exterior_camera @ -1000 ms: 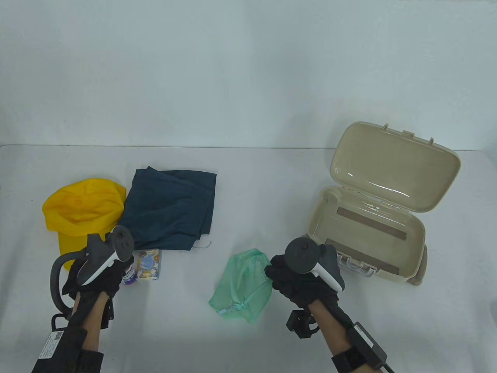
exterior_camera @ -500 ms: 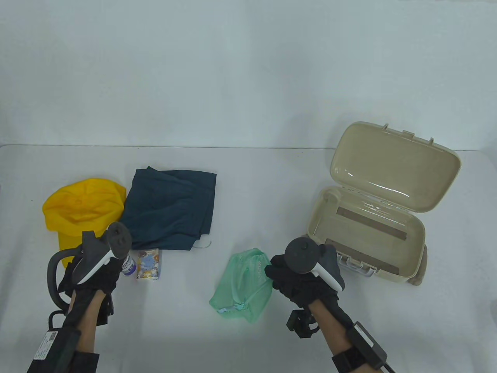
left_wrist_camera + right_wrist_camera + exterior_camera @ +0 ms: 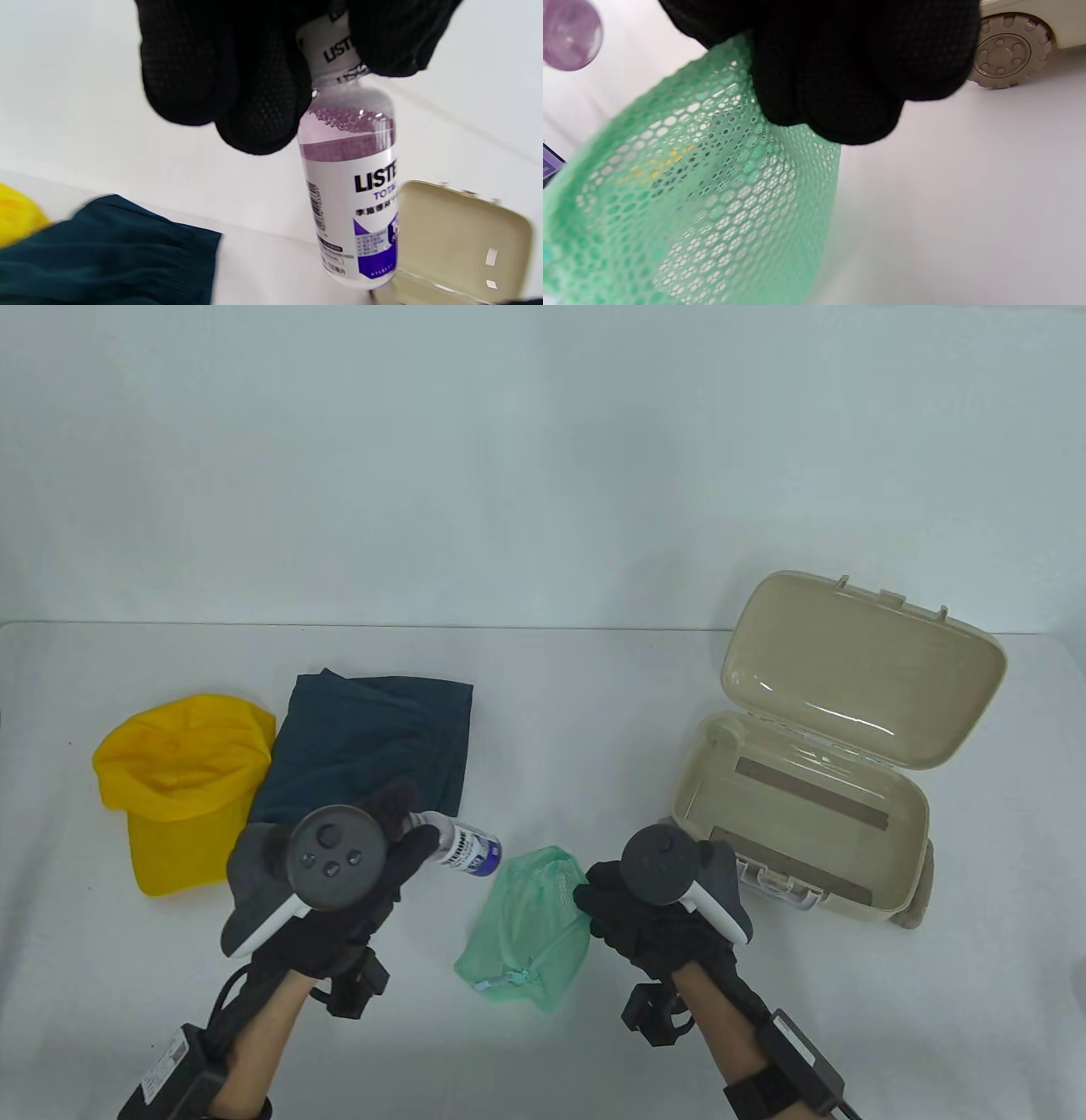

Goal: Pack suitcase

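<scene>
My left hand (image 3: 414,838) grips a small mouthwash bottle (image 3: 465,851) by its white cap and holds it off the table, its base pointing right toward the green mesh bag (image 3: 526,929). In the left wrist view the bottle (image 3: 352,203) of purple liquid hangs below my gloved fingers (image 3: 237,93). My right hand (image 3: 596,899) pinches the bag's upper right edge; up close the fingers (image 3: 840,76) clamp the mesh (image 3: 691,190). The beige suitcase (image 3: 764,797) lies open at the right, lid (image 3: 857,670) raised.
A yellow cap (image 3: 182,780) and a folded dark teal garment (image 3: 373,746) lie at the left, behind my left hand. A suitcase wheel (image 3: 1007,48) shows close to my right hand. Bare white table lies between bag and garment.
My left hand has lifted the bottle off the table and swung it right, toward the mesh bag. It now covers the tissue pack. The right hand has kept its hold on the bag.
</scene>
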A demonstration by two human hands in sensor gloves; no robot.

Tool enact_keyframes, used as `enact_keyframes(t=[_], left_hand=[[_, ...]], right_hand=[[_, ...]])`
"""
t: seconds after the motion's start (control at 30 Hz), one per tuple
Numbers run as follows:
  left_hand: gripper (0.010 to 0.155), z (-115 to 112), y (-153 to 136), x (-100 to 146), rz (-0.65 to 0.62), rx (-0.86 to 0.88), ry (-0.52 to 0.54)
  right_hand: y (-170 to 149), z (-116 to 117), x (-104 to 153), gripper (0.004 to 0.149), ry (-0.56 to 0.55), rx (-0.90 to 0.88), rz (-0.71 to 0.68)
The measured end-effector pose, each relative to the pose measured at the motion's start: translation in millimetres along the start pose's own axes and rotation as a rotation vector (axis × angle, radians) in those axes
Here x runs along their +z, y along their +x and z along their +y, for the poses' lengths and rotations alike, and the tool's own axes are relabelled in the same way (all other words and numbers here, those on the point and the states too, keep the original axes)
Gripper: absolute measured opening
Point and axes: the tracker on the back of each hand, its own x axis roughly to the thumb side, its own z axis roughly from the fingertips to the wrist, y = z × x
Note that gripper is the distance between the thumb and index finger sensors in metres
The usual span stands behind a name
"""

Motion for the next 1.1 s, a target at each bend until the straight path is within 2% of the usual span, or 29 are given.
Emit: enact_keyframes(t=[0.1,0.23,0.4,0.73,0.93,1.1], left_hand=[[0.061,-19.4,13.1,-3.2,-0.047,-0.001,-0.011],[0.061,-48.6,15.9,-8.3,-0.066,-0.046,-0.042],[0.061,-78.9,15.8,-13.7,-0.099,-0.032,-0.152],[0.060,-104.8,34.3,-36.3,-0.225,-0.216,-0.456],[0.060,-122.2,48.2,-48.8,-0.271,-0.306,-0.576],[0.059,-136.9,54.4,-60.8,-0.269,-0.310,-0.660]], right_hand=[[-0.3,0.0,0.1,0.042,0.006,-0.030,-0.008],[-2.1,0.1,-0.4,0.042,0.014,-0.056,-0.010],[-2.7,0.0,-0.6,0.042,0.010,-0.057,-0.008],[3.7,3.5,0.1,0.043,-0.026,0.020,-0.033],[7.4,8.1,-0.9,0.043,-0.009,0.038,-0.052],[9.1,11.9,-3.1,0.042,-0.012,0.082,-0.054]])
